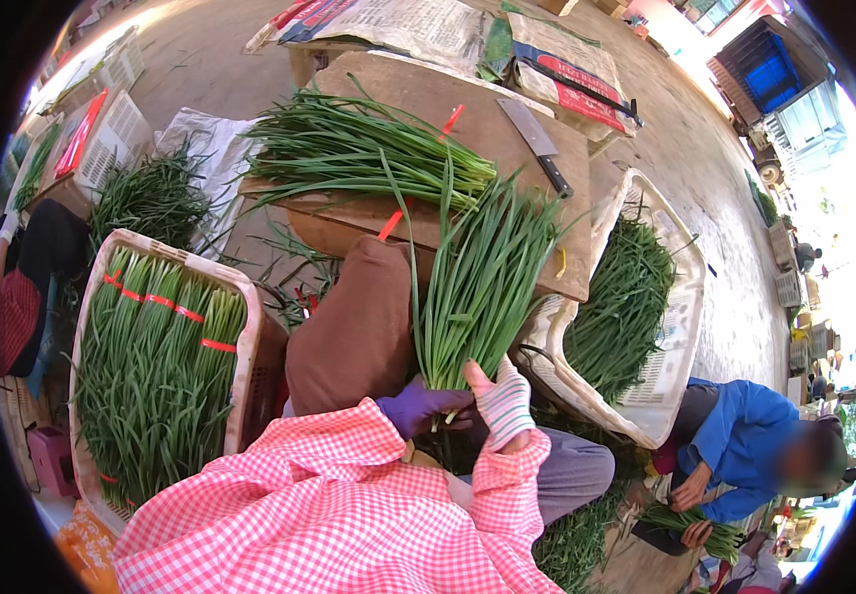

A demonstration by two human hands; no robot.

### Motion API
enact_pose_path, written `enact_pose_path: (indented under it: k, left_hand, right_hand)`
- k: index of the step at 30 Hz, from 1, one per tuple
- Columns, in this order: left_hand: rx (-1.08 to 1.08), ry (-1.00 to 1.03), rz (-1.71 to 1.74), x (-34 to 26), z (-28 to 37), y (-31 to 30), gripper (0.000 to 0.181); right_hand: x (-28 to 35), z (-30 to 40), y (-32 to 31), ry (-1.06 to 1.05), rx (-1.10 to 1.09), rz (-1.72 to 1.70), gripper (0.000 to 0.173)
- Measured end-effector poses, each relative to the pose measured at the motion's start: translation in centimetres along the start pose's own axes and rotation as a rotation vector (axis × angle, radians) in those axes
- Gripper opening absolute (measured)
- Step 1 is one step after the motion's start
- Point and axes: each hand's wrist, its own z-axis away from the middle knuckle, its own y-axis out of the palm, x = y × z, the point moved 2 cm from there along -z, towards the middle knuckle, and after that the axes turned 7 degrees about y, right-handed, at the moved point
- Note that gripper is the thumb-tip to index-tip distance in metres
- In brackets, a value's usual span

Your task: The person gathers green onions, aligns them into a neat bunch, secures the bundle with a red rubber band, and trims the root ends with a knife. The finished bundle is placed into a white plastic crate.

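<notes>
A bunch of garlic chives [476,297] is held upright before my chest, with the leaf tips resting against the front edge of a wooden board [428,223]. My left hand [422,408], in a purple glove, grips the pale stem ends from the left. Around the same stems from the right closes my right hand [506,405], in a striped white glove with bare fingertips. A larger heap of chives [368,152] lies across the board, over a strip of red tape [392,224]. Right of it rests a cleaver [532,134] with a black handle.
Left stands a plastic crate [246,282] of chive bunches tied with red tape. A white crate [684,327] holds loose chives at right. Beyond the board lie printed sacks [405,30]. A co-worker in blue [747,431] handles chives at lower right. Another person [19,312] sits far left.
</notes>
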Motion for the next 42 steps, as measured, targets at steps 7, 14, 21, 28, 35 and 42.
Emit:
enact_pose_path:
  k: [7,14,21,28,35,42]
  left_hand:
    - [-0.140,-0.088,0.029,-0.5,0.3,0.5,0.008]
    - [-0.104,0.019,-0.253,-2.2,0.8,2.4,0.010]
    - [-0.248,-0.104,-0.104,0.7,0.1,-0.7,0.018]
    - [-0.271,-0.115,-0.136,1.2,-0.2,-0.8,0.020]
    - [-0.210,-0.041,-0.562,-1.0,0.8,0.7,0.027]
    - [-0.266,-0.065,-0.146,1.1,0.0,-1.2,0.014]
  right_hand:
    - [4.4,-1.5,-5.7,-0.002,-0.106,0.061,0.022]
    - [9.5,-5.9,-0.1,-0.151,0.140,0.450,0.030]
    - [10.3,-3.3,-7.1,-0.207,-0.276,-0.168,0.002]
    - [5.8,-1.1,-6.7,0.010,-0.115,-0.382,0.035]
    - [8.8,-5.5,-0.1,-0.257,-0.102,0.180,0.015]
    - [7.2,-0.9,-11.8,-0.085,-0.405,-0.453,0.004]
